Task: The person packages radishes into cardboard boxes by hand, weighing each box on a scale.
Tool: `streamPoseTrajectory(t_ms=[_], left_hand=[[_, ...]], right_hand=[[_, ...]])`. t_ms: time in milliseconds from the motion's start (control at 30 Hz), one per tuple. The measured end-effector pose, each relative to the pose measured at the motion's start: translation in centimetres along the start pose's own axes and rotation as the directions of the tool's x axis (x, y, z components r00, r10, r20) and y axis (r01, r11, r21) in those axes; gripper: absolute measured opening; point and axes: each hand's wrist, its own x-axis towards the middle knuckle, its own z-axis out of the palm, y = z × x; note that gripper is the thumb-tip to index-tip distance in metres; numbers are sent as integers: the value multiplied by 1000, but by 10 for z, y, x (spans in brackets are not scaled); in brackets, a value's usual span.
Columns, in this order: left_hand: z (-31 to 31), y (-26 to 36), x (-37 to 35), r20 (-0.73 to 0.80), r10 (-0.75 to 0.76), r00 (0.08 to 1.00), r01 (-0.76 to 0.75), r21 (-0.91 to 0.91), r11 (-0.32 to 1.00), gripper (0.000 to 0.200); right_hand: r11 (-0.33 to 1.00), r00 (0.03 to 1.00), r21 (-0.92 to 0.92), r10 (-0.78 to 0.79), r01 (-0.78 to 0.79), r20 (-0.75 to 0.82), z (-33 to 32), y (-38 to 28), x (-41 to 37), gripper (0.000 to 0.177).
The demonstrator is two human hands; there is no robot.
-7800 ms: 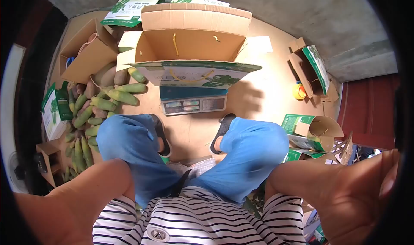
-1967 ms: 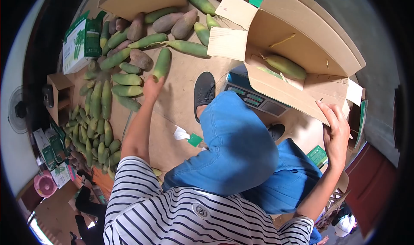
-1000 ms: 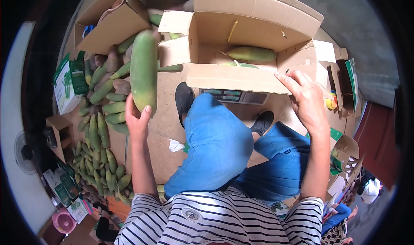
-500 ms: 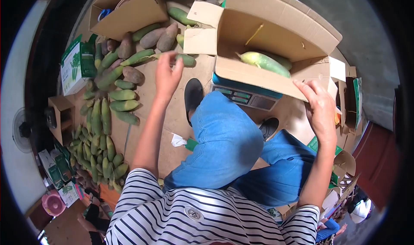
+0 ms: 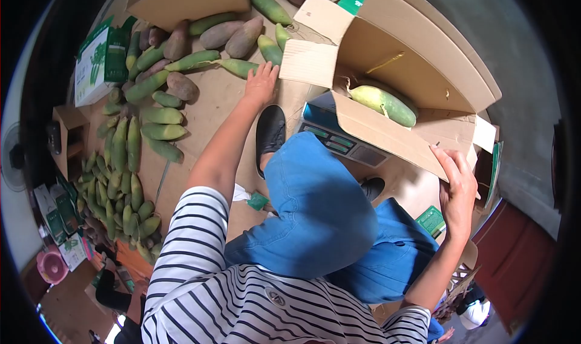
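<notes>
My left hand (image 5: 261, 85) reaches over the floor with its fingers stretched out, right at the end of a green radish (image 5: 237, 67). Its fingers are apart and grip nothing. My right hand (image 5: 458, 177) pinches the front flap of an open cardboard box (image 5: 390, 126) at the corner. Inside that box lies a large pale-green radish (image 5: 384, 104), with brown walls around it. Under the box is a scale (image 5: 342, 145) with a panel of displays, its upper part covered by the flap.
Many green radishes (image 5: 163, 132) and several reddish-brown roots (image 5: 181, 86) lie in rows on the left. A white and green carton (image 5: 92, 78) stands beyond them. Another cardboard box (image 5: 193, 5) sits at the top. Another person's arm (image 5: 115, 292) shows at lower left.
My left hand has moved right and lowered its fingers toward the radish end. My right hand still holds the flap. The view has shifted, and the box appears more tilted.
</notes>
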Motion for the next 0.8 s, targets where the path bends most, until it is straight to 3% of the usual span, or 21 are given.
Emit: streamPoseTrajectory(t_ms=[100,200,233,300,400,500,600,700,800], left_hand=[[9,-10,-17,-66,33,997,-29,64,998,52],[-14,-9,-24,303,-239,922,316,-238,918,46],[-5,-14,-32,233,-396,888,457,-358,814,43],[25,-31,-48,156,-680,717,615,-600,511,39],[49,-30,-61,-144,-819,555,632,-567,528,40],[53,-27,-73,-295,-494,818,485,-109,868,36],[58,-44,-76,-282,-278,918,341,207,917,29],[36,-60,-67,126,-403,907,388,127,913,24],[42,-60,-73,-14,-330,944,327,193,925,23]], right_hand=[[1000,1000,-15,3,-3,4,2,0,0,64],[1000,999,-14,17,-17,28,1,-1,-1,67],[1000,999,-16,23,-22,37,0,0,-2,68],[999,999,-24,25,-24,38,-1,0,-1,69],[999,997,-15,41,-40,61,0,-2,-2,70],[1000,999,-11,26,-26,46,-1,-2,0,70],[1000,999,1,28,-28,29,1,-2,-1,70],[1000,999,-10,24,-24,24,1,-3,0,70],[1000,1000,-13,-1,1,18,2,-1,0,69]])
